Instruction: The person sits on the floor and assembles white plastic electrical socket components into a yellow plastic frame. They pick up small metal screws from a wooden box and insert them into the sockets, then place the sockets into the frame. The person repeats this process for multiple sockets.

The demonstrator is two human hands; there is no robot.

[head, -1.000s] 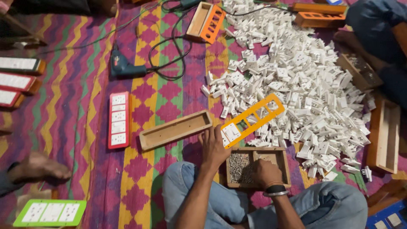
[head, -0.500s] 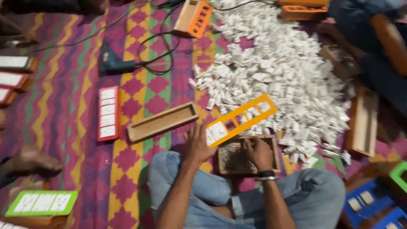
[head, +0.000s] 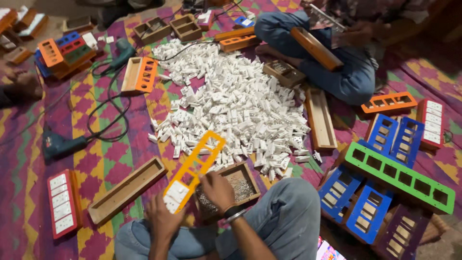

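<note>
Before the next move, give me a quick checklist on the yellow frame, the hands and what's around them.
1. Yellow frame supported: ok, left hand holds its near end, right hand rests beside it.
2. Slots filled: not ok, white pieces sit only at the near end, the far slots are open.
3. White switch parts on hand: ok, a large pile lies just beyond the frame.
4. Small wooden tray near: ok, right under the right hand.
5. Long wooden box free: ok, it lies open to the left.
6. Exact grip of the fingers: cannot tell.
</note>
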